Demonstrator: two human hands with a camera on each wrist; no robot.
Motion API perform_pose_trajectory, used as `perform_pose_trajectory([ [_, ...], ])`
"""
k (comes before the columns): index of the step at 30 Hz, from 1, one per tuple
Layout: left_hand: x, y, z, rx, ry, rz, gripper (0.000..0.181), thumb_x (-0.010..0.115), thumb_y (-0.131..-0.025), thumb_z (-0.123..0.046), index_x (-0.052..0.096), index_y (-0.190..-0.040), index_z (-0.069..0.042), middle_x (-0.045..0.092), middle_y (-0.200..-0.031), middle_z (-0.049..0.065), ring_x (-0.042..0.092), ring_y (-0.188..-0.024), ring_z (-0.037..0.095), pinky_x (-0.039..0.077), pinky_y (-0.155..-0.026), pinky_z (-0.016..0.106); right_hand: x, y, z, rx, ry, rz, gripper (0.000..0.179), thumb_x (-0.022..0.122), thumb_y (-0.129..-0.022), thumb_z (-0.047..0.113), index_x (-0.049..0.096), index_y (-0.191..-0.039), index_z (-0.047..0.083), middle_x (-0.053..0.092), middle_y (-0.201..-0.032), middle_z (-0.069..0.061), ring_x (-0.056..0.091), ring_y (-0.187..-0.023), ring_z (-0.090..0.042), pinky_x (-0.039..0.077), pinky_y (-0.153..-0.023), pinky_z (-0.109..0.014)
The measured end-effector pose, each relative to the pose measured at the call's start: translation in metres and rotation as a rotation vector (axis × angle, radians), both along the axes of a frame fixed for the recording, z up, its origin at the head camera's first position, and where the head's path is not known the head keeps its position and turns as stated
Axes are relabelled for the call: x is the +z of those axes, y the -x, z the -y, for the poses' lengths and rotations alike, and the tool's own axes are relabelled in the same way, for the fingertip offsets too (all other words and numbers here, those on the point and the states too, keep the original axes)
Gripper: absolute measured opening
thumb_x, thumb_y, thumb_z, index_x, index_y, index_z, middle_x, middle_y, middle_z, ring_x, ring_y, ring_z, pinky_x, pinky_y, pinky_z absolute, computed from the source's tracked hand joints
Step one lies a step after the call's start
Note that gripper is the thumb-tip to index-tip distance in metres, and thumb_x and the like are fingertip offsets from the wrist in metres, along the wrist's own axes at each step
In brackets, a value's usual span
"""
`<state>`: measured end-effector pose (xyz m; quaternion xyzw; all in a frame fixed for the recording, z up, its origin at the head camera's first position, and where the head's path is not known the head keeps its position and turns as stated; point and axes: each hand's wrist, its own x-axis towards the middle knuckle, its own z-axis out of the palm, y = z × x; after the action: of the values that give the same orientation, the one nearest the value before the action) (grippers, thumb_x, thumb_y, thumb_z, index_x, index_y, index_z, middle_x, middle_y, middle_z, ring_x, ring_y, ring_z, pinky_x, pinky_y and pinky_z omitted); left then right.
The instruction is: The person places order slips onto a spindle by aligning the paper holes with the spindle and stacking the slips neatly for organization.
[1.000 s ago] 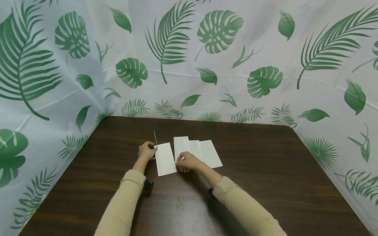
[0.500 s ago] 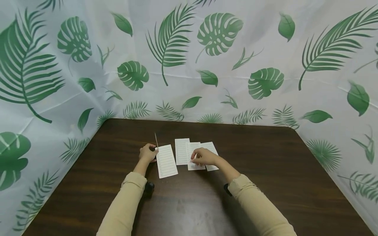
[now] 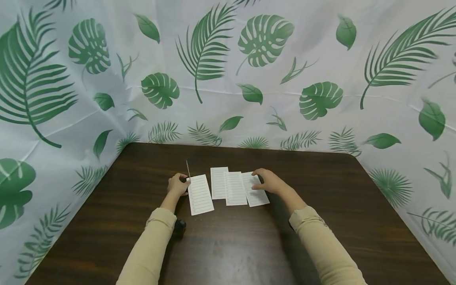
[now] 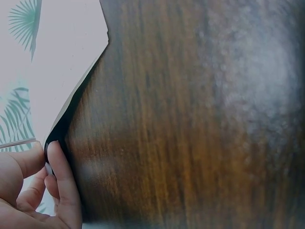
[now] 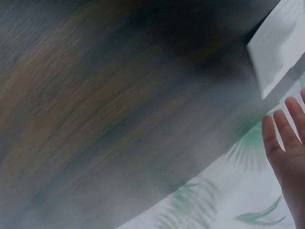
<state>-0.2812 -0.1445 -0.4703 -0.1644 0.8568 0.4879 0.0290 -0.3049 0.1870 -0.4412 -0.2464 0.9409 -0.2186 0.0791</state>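
My left hand pinches a white card with printed lines at its upper left edge. In the left wrist view that white sheet slants over the table, with a dark gap under its edge. A thin, stick-like strip rises from the same fingers. To the right, three similar lined cards lie in an overlapping row: a left one, a middle one and a right one. My right hand is over the right card, fingers spread and holding nothing.
The dark wood-grain table reaches back to a white curtain with green leaves, which also hangs along both sides. Near my left wrist is a small black object.
My right hand has moved right, from beside the held card, across the middle card, to the right one. Its fingers have spread apart. My left hand keeps its grip on the card.
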Motion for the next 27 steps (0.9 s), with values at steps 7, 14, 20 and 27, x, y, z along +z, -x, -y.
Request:
perform_pose_trajectory([
  [7,0.003,-0.001,-0.001,-0.003,0.006,0.012,0.030,0.058,-0.092,-0.012,0.052,-0.120,-0.001,0.035,-0.131,0.030,0.043,-0.109,0.051,0.054,-0.047,0.020,-0.003,-0.002,-0.019,-0.001,-0.133,0.143,0.084,0.074,-0.081,0.029,0.031,-0.141,-0.010,0.030,-0.147,-0.031,0.030,-0.135,-0.046,0.030,-0.111,-0.056],
  [14,-0.012,0.012,0.004,0.010,0.026,-0.011,0.026,0.059,-0.091,-0.014,0.055,-0.115,-0.005,0.036,-0.127,0.030,0.045,-0.103,0.050,0.057,-0.050,0.025,-0.001,-0.004,-0.019,0.000,-0.198,0.167,0.093,0.078,-0.076,0.028,0.027,-0.143,-0.009,0.028,-0.148,-0.030,0.029,-0.136,-0.045,0.029,-0.112,-0.055],
  [20,-0.004,0.004,0.003,0.010,0.013,-0.002,0.028,0.057,-0.092,-0.011,0.054,-0.119,-0.003,0.036,-0.129,0.030,0.046,-0.106,0.049,0.058,-0.052,0.027,-0.005,-0.007,-0.014,-0.002,-0.210,0.143,0.087,0.078,-0.076,0.024,0.032,-0.142,-0.009,0.027,-0.148,-0.031,0.026,-0.137,-0.045,0.027,-0.113,-0.055],
  [27,0.005,-0.007,-0.001,-0.020,0.053,-0.017,0.030,0.057,-0.093,-0.013,0.053,-0.121,-0.001,0.037,-0.130,0.031,0.052,-0.096,0.042,0.053,-0.047,0.018,-0.007,-0.012,-0.016,-0.014,-0.169,0.129,0.082,0.078,-0.076,0.021,0.036,-0.139,-0.009,0.028,-0.148,-0.031,0.028,-0.136,-0.045,0.029,-0.112,-0.055],
])
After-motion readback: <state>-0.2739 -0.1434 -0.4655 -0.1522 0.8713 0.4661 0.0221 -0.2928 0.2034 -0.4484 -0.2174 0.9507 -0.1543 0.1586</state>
